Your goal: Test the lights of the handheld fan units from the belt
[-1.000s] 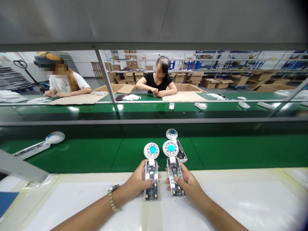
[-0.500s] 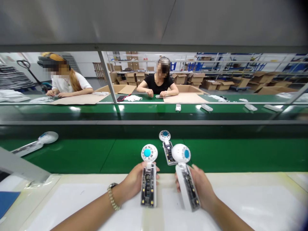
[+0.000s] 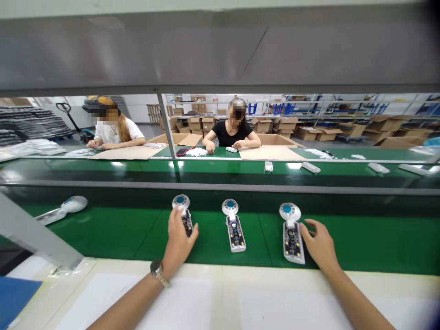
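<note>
On the green belt (image 3: 213,247) lie three white handheld devices with round heads, blue-green centre discs and exposed dark circuit boards in their handles. My left hand (image 3: 179,240) rests over the left device (image 3: 186,224), fingers near its neck and thumb spread away; part of the handle is hidden beneath. Between my hands lies the middle device (image 3: 235,234), untouched. My right hand (image 3: 319,243) is beside the right device (image 3: 293,240), fingers apart and curved, thumb close to its edge; nothing is in its grasp.
Another white device (image 3: 63,210) lies at the belt's far left, near a grey post (image 3: 37,229). Two co-workers sit across the line, with white housings (image 3: 310,167) on the far belt. An overhead shelf (image 3: 206,50) spans the top; a blue sheet (image 3: 19,298) lies lower left.
Both hands have moved forward and apart, setting the two devices they held onto the belt, one on each side of the middle device. Both grips have opened.
</note>
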Demonstrator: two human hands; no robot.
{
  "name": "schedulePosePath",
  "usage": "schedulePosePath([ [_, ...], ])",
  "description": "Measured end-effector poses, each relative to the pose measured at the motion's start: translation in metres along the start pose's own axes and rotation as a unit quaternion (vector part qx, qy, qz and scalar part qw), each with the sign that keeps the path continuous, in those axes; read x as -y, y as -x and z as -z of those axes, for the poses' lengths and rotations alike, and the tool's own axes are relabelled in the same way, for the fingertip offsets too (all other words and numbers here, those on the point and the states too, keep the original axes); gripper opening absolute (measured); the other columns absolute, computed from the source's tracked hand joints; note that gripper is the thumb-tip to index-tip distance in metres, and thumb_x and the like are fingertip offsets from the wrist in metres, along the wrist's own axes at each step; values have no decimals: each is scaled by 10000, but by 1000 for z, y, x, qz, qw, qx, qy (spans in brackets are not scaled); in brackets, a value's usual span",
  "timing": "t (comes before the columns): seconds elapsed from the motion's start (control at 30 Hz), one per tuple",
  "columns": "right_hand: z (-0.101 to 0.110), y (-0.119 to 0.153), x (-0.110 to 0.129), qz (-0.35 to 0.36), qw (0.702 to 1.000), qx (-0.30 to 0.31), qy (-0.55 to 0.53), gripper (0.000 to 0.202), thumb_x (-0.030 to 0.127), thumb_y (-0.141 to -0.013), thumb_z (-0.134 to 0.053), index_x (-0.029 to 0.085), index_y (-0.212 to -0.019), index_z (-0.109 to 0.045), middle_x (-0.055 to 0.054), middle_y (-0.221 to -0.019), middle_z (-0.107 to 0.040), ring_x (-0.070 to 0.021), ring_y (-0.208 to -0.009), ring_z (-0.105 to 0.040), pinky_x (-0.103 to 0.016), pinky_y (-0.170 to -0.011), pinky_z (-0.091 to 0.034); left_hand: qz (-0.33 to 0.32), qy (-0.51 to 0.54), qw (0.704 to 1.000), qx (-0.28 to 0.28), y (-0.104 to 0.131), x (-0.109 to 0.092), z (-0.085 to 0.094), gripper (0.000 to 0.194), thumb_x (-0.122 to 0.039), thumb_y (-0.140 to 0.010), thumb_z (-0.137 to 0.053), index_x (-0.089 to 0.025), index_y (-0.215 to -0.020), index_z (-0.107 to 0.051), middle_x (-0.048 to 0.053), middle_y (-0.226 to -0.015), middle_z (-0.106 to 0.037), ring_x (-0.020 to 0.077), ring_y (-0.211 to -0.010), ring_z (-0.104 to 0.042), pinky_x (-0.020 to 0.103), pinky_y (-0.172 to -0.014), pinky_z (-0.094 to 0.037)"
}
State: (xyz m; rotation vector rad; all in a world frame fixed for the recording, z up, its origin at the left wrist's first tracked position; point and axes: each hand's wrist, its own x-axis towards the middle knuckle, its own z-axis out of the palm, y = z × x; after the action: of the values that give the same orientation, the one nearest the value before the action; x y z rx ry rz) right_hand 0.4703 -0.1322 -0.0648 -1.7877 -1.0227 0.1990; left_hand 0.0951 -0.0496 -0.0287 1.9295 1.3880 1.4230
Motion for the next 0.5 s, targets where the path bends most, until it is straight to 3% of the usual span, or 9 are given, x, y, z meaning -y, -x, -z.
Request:
schedulePosePath([
  [0.07,-6,10,10,48,999,-22,10,381,387,-757,-484,145,-1050,-510,-159,-1109,-504,-329,-994,-502,-505,-877,-375,-72,18,989,125,17,-14,-6,372,-283,-775,-562,-198,-1136,-528,108,-1344,-386,278,-1255,-343,415,-1073,-216],
  [0.13,-14,29,26,140,990,-16,4,297,292,-784,-463,170,-1053,-496,-140,-1102,-512,-299,-1034,-487,-477,-909,-370,-92,39,961,256,33,-26,-12,282,-287,-796,-543,-232,-1067,-600,90,-1280,-478,282,-1169,-449,411,-1036,-292],
  [0.2,-23,53,44,267,964,18,-11,262,186,-801,-455,192,-1062,-478,-133,-1062,-534,-277,-1031,-496,-464,-902,-388,-88,24,945,313,43,-32,-17,325,-309,-792,-552,-244,-1108,-591,93,-1280,-487,304,-1139,-473,435,-1001,-333],
  [0.27,-32,77,61,362,927,97,-24,320,89,-799,-448,217,-1092,-456,-121,-1023,-563,-257,-1002,-521,-437,-870,-427,-71,9,945,318,46,-32,-20,385,-321,-788,-559,-256,-1167,-551,87,-1309,-461,312,-1155,-455,446,-990,-340],
  [0.33,-41,97,75,407,891,197,-27,369,46,-795,-438,227,-1116,-448,-109,-1000,-594,-242,-963,-551,-405,-839,-461,-51,20,950,308,44,-28,-21,399,-323,-780,-570,-264,-1174,-542,73,-1328,-443,300,-1187,-423,437,-1012,-312],
  [0.4,-49,110,87,419,867,267,-24,366,44,-798,-424,214,-1121,-450,-111,-998,-612,-242,-940,-569,-391,-821,-480,-30,34,956,291,41,-23,-22,407,-321,-750,-608,-265,-1149,-552,62,-1353,-414,293,-1222,-382,426,-1039,-271],
  [0.5,-58,116,101,385,871,304,-31,348,51,-797,-391,193,-1111,-433,-116,-984,-602,-238,-892,-580,-377,-769,-497,-2,29,961,274,35,-18,-23,353,-312,-723,-635,-261,-1066,-573,55,-1383,-368,289,-1190,-421,409,-1009,-309],
])
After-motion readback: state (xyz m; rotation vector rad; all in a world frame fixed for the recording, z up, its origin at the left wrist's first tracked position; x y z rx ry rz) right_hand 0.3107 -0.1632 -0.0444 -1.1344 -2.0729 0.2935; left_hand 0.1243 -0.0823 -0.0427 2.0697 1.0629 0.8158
